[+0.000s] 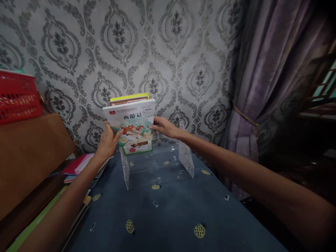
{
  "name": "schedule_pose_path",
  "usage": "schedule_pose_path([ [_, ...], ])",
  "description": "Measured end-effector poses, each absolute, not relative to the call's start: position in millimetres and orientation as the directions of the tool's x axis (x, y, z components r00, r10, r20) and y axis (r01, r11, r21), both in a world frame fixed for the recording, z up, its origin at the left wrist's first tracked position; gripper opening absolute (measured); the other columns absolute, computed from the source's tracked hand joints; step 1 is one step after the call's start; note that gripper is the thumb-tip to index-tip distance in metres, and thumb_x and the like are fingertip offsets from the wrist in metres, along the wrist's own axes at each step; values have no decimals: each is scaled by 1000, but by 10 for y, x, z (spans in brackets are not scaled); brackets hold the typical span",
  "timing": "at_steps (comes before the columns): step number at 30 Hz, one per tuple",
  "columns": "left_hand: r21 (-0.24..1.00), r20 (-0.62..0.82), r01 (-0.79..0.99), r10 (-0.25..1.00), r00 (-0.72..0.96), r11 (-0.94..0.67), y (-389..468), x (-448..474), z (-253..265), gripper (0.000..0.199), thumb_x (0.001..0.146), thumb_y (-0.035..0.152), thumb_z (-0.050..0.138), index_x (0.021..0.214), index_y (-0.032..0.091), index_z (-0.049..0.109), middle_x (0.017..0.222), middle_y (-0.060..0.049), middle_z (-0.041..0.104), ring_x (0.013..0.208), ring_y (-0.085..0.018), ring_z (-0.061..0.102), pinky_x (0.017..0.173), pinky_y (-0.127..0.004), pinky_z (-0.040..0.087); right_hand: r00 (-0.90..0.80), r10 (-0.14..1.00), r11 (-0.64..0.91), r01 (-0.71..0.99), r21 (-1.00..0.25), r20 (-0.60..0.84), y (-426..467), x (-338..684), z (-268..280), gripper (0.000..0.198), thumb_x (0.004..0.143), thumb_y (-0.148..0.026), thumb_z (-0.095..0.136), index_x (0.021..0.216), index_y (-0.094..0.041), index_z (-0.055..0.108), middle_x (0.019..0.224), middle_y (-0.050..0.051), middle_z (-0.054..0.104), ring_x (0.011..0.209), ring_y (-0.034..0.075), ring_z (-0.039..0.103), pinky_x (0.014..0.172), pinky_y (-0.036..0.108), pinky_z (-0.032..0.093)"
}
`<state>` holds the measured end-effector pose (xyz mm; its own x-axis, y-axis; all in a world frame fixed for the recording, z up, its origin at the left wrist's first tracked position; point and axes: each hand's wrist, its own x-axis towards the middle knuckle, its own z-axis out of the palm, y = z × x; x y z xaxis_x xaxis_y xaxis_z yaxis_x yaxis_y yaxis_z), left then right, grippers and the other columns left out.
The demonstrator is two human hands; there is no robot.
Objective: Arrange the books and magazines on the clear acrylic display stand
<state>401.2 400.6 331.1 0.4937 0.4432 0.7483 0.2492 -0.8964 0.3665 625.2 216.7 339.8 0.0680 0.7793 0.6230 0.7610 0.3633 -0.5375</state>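
Observation:
A white-topped paperback book (135, 120) with an illustrated cover is held upright between both my hands. My left hand (107, 141) grips its left edge, thumb on the front cover. On the opposite edge my right hand (165, 126) pinches the book, its fingers partly hidden behind. Behind it stands another book with a yellow top edge (130, 96) and a green lower border; its middle is covered. Below and to the right is a clear plastic book stand (186, 155) with upright side panels. The rear book stands at the left part of this stand.
A dark blue patterned tablecloth (162, 220) covers the table. Books and papers (78, 164) lie along the left side, near a brown box (34, 150) with a red basket (19, 96) on it. Patterned wallpaper rises behind; a tied purple curtain (244, 133) hangs at right.

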Motion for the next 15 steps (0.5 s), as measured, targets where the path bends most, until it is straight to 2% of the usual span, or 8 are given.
schedule_pose_path([
  [7,387,723,223,445,529,-895,4091,4129,3108,74,89,51,58,142,3,37,135,-30,60,124,-38,60,100,-48,50,111,799,312,764,-565,591,2192,6310,3208,35,93,-43,62,117,-18,68,101,7,73,83,21,66,68,33,58],
  [12,386,683,220,438,585,-896,4088,4130,3024,55,93,43,52,135,8,40,119,-21,69,108,-33,68,91,-45,54,126,839,255,768,-588,529,2218,6288,3080,36,94,-43,59,119,-19,67,103,5,74,81,19,67,70,33,59],
  [15,349,651,295,457,607,-889,4061,4113,3002,44,95,39,49,129,11,44,114,-20,70,107,-34,69,87,-44,54,181,857,170,785,-595,483,2244,6254,3006,31,95,-39,57,117,-19,67,102,4,74,81,19,68,71,32,59],
])
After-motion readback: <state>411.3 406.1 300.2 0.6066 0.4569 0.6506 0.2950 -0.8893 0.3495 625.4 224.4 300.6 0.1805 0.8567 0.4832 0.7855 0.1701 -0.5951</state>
